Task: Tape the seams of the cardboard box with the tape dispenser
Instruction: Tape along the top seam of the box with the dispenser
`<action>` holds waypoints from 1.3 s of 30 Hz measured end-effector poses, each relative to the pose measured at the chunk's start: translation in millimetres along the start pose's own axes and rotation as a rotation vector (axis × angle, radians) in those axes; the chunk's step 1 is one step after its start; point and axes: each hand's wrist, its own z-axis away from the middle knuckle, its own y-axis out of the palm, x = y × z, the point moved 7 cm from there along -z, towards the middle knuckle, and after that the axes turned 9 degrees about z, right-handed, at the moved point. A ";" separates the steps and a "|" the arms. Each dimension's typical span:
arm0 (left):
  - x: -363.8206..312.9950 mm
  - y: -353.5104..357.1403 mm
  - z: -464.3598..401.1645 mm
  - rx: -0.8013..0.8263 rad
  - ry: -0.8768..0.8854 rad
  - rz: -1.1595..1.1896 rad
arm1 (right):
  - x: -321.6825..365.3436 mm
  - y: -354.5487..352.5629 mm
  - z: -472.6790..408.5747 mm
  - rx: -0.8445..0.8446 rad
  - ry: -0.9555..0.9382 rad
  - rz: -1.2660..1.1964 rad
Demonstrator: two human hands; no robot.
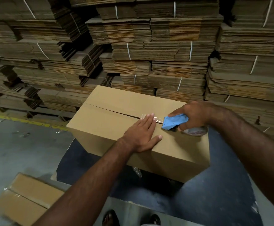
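A closed cardboard box (103, 121) stands on a dark blue surface, its top seam running from far left towards the right. My left hand (141, 132) lies flat on the box top, fingers straight, fingertips pressing a short strip of clear tape (158, 119) onto the seam. My right hand (193, 116) grips the blue tape dispenser (175, 122), whose nose touches the seam just right of my left fingertips. The tape roll (195, 132) shows under my right hand. Left of the tape the seam gapes open.
Tall stacks of flat, strapped cardboard (157, 51) fill the background close behind the box. Another taped box (28, 198) lies on the grey floor at the lower left. The dark blue surface (214, 193) extends towards me. My sandalled feet (110, 217) show at the bottom.
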 end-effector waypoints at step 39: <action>27.0 -7.6 1.2 0.120 0.038 -0.114 | -4.7 -9.8 21.6 0.121 0.019 0.123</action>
